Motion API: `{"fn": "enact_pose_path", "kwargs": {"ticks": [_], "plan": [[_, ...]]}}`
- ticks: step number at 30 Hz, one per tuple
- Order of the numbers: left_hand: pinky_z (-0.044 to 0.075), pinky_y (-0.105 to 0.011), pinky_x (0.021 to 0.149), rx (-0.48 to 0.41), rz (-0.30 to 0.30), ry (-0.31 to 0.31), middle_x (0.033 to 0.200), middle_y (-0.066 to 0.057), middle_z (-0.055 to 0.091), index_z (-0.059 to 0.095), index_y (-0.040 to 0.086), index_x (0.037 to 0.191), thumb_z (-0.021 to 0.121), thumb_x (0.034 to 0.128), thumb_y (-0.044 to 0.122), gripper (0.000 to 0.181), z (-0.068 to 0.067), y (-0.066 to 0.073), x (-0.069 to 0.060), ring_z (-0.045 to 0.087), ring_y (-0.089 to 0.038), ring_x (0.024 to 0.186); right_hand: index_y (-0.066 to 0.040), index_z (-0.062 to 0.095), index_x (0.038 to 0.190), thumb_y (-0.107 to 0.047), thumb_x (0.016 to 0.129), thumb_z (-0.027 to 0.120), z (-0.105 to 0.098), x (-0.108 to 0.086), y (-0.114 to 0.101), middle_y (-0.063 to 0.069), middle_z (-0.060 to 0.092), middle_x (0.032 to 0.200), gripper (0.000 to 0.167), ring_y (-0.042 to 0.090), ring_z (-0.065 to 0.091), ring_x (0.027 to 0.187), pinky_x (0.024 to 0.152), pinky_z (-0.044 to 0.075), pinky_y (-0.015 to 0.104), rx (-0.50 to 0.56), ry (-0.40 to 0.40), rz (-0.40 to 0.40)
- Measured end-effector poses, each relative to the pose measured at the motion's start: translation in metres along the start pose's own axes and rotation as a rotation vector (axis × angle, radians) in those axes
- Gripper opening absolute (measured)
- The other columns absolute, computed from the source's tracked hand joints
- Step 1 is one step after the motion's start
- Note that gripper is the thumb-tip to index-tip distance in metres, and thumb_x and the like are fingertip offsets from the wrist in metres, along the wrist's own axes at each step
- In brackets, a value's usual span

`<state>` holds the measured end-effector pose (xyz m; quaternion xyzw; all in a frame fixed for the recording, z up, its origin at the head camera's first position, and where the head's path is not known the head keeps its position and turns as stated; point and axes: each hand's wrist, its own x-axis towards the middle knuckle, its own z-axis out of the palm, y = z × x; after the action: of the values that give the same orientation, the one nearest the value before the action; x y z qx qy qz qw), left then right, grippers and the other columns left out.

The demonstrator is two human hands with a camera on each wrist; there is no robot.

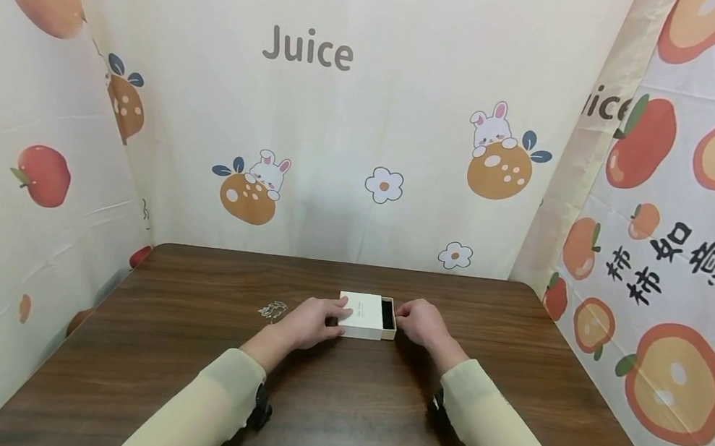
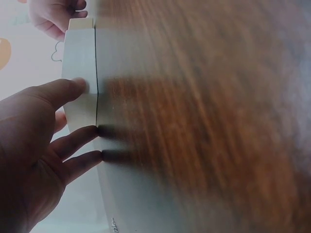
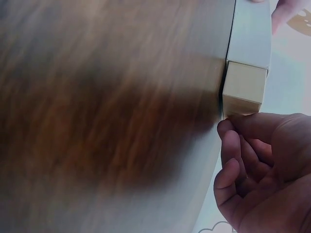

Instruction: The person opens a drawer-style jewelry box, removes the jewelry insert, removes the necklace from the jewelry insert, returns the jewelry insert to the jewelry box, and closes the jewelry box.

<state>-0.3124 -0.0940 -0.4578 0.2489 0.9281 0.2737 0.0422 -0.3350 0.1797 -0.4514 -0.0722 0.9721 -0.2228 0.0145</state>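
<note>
A small white drawer box (image 1: 361,316) lies flat on the table, its cream inner tray (image 1: 388,334) partly slid out on the right, showing a black inside. My left hand (image 1: 314,322) grips the outer sleeve at its left end; in the left wrist view the thumb (image 2: 73,90) presses the near side. At the tray's outer end, my right hand (image 1: 423,322) pinches with curled fingers, and the right wrist view has its thumb and fingertips against the tray's end face (image 3: 243,106). Whatever is between those fingertips is hidden. A thin silvery chain (image 1: 273,309) lies left of the box.
The brown wood-grain table (image 1: 338,410) runs back to a printed curtain (image 1: 368,122). More fruit-print curtain hangs along the left (image 1: 33,254) and right (image 1: 670,299) sides. A dark band (image 1: 260,407) sits on the left wrist.
</note>
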Motion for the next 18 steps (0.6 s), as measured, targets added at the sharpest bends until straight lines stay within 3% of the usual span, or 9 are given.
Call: {"fn": "enact_pose_path", "kwargs": {"ticks": [12, 18], "plan": [[0.044, -0.05, 0.128, -0.01, -0.004, 0.006, 0.168, -0.009, 0.053, 0.068, 0.013, 0.151, 0.075, 0.1064, 0.022, 0.046, -0.0007, 0.0004, -0.0019, 0.052, -0.03, 0.156, -0.01, 0.087, 0.104, -0.014, 0.103, 0.072, 0.0023, 0.0009, -0.0068, 0.005, 0.081, 0.101, 0.016, 0.022, 0.065, 0.086, 0.083, 0.057, 0.039, 0.01, -0.004, 0.006], [0.046, -0.05, 0.126, -0.002, 0.029, 0.019, 0.167, -0.011, 0.054, 0.068, 0.009, 0.149, 0.077, 0.1052, 0.02, 0.046, -0.0018, 0.0019, -0.0028, 0.053, -0.033, 0.155, -0.011, 0.087, 0.103, -0.015, 0.102, 0.072, 0.0054, 0.001, -0.0102, 0.004, 0.083, 0.104, 0.015, 0.021, 0.065, 0.087, 0.087, 0.059, 0.04, -0.005, 0.008, -0.018]]}}
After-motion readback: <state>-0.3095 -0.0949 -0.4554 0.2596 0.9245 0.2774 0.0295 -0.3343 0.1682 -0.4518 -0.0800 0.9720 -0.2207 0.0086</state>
